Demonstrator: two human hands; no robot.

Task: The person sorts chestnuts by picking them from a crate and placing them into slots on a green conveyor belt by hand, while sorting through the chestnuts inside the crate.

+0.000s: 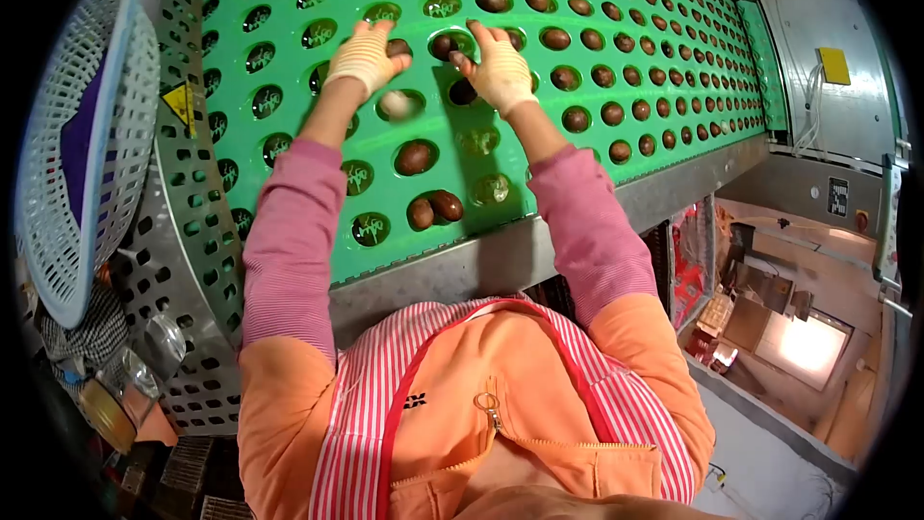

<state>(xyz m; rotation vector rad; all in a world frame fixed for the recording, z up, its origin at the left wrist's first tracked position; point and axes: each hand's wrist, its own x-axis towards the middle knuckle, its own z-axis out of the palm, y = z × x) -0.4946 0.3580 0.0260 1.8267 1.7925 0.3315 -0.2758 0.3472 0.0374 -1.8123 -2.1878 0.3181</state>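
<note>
Both my hands reach over a green tray belt (385,130) with rows of oval pockets. My left hand (364,56), in a pale striped glove with bare fingertips, has its fingertips by a brown egg-shaped item (397,47); whether it grips it is unclear. Just below is a pale, blurred item (396,105) at a pocket. My right hand (493,65), gloved alike, has its fingers apart beside a brown item (444,45) in a pocket. Nearer me, one brown item (415,157) sits in a pocket, and two (445,204) lie together in another.
A blue plastic basket (120,125) with purple cloth stands at the left, beside a perforated metal guard (183,260). Many filled pockets run off to the right, towards a grey metal box (818,48). A metal rail (481,260) edges the belt in front of me.
</note>
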